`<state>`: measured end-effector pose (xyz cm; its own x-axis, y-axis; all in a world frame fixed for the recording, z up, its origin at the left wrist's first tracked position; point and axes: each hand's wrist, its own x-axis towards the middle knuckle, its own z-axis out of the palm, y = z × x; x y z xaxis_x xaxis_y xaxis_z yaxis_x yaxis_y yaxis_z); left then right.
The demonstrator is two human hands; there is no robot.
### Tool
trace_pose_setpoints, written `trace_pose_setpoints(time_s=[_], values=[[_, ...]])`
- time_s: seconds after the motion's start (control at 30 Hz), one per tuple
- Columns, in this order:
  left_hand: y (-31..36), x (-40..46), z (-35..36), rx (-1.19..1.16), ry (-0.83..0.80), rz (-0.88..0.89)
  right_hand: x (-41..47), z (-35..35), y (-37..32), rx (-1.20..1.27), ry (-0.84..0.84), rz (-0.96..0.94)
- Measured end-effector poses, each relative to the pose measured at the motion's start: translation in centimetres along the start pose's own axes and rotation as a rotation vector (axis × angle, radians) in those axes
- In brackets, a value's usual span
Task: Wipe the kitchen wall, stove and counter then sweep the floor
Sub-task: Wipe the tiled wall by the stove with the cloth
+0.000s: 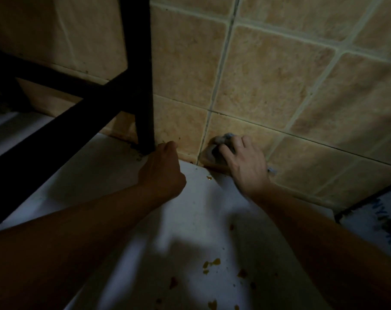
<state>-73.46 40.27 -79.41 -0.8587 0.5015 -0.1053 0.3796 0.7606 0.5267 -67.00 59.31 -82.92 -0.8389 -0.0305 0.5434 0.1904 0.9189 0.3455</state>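
My right hand (246,162) presses a crumpled grey-blue cloth (214,151) against the bottom row of the tan tiled wall (268,81), just above the white counter (190,220). Its fingers are spread over the cloth and partly hide it. My left hand (163,166) rests on the counter with curled fingers, right beside the foot of a black frame leg (143,121); whether it grips the leg cannot be told. Orange-brown food stains (212,264) dot the counter near me.
A black metal frame (62,101) with crossbars fills the left side, standing on the counter against the wall. A white box with dark lettering (380,227) sits at the right edge. Grime lies along the wall-counter seam near the leg.
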Motion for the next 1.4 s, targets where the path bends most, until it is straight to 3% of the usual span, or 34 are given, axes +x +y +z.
trace_pose_setpoints(time_s=[0.17, 0.33, 0.47, 0.83, 0.93, 1.07, 1.17, 1.33, 1.4], values=[[-0.8, 0.1, -0.3, 0.001, 0.028, -0.07, 2.3, 0.5, -2.6, 0.058, -0.027, 0.004], [-1.4, 0.3, -0.5, -0.076, 0.075, -0.132, 2.1, 1.6, -3.3, 0.027, -0.078, -0.222], [-1.9, 0.6, -0.3, -0.106, 0.117, -0.177, 5.4, 0.8, -5.6, 0.046, 0.028, -0.23], [-3.1, 0.4, -0.5, -0.165, 0.149, -0.228, 8.4, 0.7, -8.0, 0.038, -0.02, -0.278], [-3.7, 0.4, -0.7, -0.14, 0.146, -0.222, 10.0, -0.5, -9.8, -0.021, -0.16, -0.223], [-3.9, 0.1, -0.5, -0.149, 0.144, -0.244, 7.0, 2.0, -9.8, 0.021, -0.307, -0.375], [-3.8, 0.0, 0.0, -0.138, 0.148, -0.22, 6.4, 2.6, -10.0, -0.058, -0.327, -0.343], [-2.5, 0.3, 1.2, -0.117, 0.121, -0.224, 6.8, 3.0, -9.9, 0.017, -0.306, -0.268], [-1.5, 0.5, 1.3, -0.111, 0.107, -0.197, 5.6, 3.3, -8.4, -0.031, -0.295, -0.325]])
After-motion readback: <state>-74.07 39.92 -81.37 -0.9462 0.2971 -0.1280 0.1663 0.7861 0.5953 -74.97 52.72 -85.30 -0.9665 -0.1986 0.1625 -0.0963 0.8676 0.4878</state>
